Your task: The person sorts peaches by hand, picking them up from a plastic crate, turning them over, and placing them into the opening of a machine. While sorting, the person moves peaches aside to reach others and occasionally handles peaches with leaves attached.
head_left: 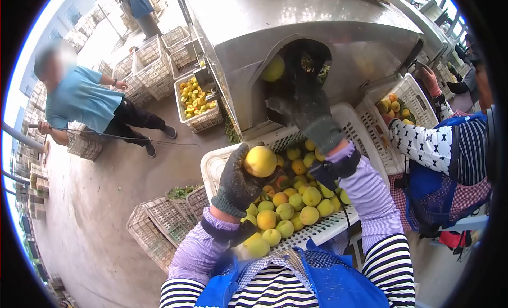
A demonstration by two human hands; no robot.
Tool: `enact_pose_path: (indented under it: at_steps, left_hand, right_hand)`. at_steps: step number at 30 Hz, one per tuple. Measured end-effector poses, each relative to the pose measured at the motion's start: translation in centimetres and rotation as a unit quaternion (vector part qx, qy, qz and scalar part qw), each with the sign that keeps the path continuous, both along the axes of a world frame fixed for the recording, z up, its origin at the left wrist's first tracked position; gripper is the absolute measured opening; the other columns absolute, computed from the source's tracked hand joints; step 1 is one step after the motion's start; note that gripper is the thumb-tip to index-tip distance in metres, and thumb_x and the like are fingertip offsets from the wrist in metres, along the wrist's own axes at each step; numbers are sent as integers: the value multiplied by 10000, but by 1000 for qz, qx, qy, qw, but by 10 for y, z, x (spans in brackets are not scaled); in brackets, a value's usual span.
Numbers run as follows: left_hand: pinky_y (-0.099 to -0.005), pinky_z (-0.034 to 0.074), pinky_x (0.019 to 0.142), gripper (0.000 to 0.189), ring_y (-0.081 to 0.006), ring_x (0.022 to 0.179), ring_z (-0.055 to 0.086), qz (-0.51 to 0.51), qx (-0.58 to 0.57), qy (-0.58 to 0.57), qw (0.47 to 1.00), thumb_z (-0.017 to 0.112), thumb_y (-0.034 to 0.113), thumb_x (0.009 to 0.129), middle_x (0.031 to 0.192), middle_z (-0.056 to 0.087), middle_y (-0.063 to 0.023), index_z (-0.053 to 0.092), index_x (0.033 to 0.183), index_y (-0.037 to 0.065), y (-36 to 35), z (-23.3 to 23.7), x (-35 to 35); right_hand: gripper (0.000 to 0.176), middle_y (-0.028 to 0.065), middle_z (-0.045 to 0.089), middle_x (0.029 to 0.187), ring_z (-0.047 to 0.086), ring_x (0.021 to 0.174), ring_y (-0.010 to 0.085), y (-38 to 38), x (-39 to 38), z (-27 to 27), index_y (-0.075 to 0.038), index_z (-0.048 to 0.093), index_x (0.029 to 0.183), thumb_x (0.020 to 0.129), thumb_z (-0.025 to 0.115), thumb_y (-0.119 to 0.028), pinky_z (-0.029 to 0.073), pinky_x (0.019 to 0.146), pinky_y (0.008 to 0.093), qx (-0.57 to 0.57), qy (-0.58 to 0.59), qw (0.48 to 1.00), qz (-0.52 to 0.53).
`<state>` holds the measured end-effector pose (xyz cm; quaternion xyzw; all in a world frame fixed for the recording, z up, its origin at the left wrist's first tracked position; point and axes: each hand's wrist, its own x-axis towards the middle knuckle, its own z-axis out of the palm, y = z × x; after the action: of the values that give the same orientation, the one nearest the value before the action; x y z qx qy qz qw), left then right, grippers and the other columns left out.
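My left hand (236, 181), in a dark grey work glove, is closed around a yellow peach (260, 161) above the near left part of a white plastic crate (211, 175). Many yellow-green peaches (284, 210) lie in that crate. Reaching into the dark opening of a metal machine (243, 59) is my gloved right hand (309, 91), its thumb spread away from the stretched fingers. Left of those fingers, inside the opening, sits another yellow-green peach (273, 68). The fingertips are partly lost in the dark, and no fruit shows in the grasp.
Stacked crates (159, 228) stand at my left. Beyond them, a crate of split yellow fruit (198, 104) rests on the floor beside the machine. A person in a teal shirt (90, 99) holds a long thin handle. At right, a co-worker (450, 149) works by another fruit crate (415, 99).
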<state>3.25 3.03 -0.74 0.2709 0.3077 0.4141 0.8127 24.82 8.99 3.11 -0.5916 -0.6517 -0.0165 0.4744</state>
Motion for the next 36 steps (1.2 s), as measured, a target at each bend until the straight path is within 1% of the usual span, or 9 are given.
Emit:
enact_pose_path:
  at_steps: [1, 3, 5, 6, 8, 14, 28, 32, 36]
  left_hand:
    - [-379, 537, 975, 444, -256, 1156, 609, -9, -204, -161, 966, 661, 9, 906, 1254, 593, -183, 493, 1316, -13, 3, 3, 1]
    - [-422, 514, 1016, 440, -283, 1147, 606, -19, 202, 127, 971, 627, -18, 918, 1249, 596, -177, 472, 1329, -10, -3, -35, -4]
    - [-434, 497, 1031, 477, -288, 1139, 606, -31, -81, -125, 988, 619, -40, 913, 1242, 598, -174, 445, 1357, -14, 0, -30, 5]
    - [-417, 506, 1015, 472, -283, 1145, 607, -18, 113, -6, 993, 612, 27, 938, 1259, 586, -177, 428, 1371, -13, -6, -29, 6]
    - [-384, 525, 984, 490, -272, 1157, 609, 9, 478, 224, 849, 598, 162, 988, 1293, 563, -184, 396, 1401, -10, -22, -24, 8]
    - [-347, 517, 950, 513, -240, 1132, 599, -36, 40, 19, 998, 559, 317, 1010, 1292, 570, -141, 440, 1399, 6, -19, 26, 21]
    - [-325, 493, 957, 529, -192, 1145, 570, -65, 128, 139, 980, 588, 287, 995, 1270, 574, -131, 437, 1405, -11, -17, 13, 15]
    - [-323, 492, 955, 521, -190, 1128, 578, -81, 193, 185, 960, 580, 311, 1002, 1224, 599, -132, 459, 1391, -14, -7, 14, 19]
    - [-332, 518, 897, 495, -191, 1052, 617, 9, 140, 135, 981, 500, 377, 1039, 1202, 618, -126, 490, 1373, 12, -1, 12, 23]
  right_hand:
    - [747, 195, 630, 1138, 661, 955, 352, -16, -1, 4, -52, 558, 1257, 703, 843, -464, 535, 833, 436, -35, 22, 999, 29]
    - [767, 202, 615, 1164, 656, 978, 352, -65, -10, -2, -47, 554, 1260, 702, 839, -490, 534, 852, 434, -107, 67, 988, 89]
    - [775, 187, 603, 1191, 647, 1005, 353, -99, -26, -11, -62, 552, 1280, 695, 844, -477, 534, 861, 435, -137, 10, 987, 78]
    - [780, 179, 597, 1204, 643, 1018, 354, -109, -30, -14, -69, 551, 1289, 691, 847, -471, 533, 865, 435, -151, -18, 986, 71]
    - [795, 175, 595, 1207, 640, 1021, 353, -116, -36, -24, -77, 549, 1303, 671, 857, -447, 533, 875, 435, -169, -13, 983, 65]
    - [855, 165, 559, 1262, 575, 1131, 360, -111, -18, -31, -98, 517, 1385, 645, 863, -350, 510, 919, 432, -54, -46, 991, 110]
    - [717, 181, 603, 1156, 634, 1024, 339, -122, 6, -4, -28, 579, 1212, 650, 900, -337, 537, 870, 400, -190, 96, 962, 172]
    - [639, 178, 600, 1136, 638, 1022, 346, -117, 1, -4, -46, 597, 1135, 662, 883, -366, 538, 860, 432, -144, -4, 970, 197]
    - [671, 161, 631, 1053, 647, 965, 357, -99, 1, -6, -78, 607, 1130, 615, 903, -390, 547, 791, 451, -99, -14, 994, 34]
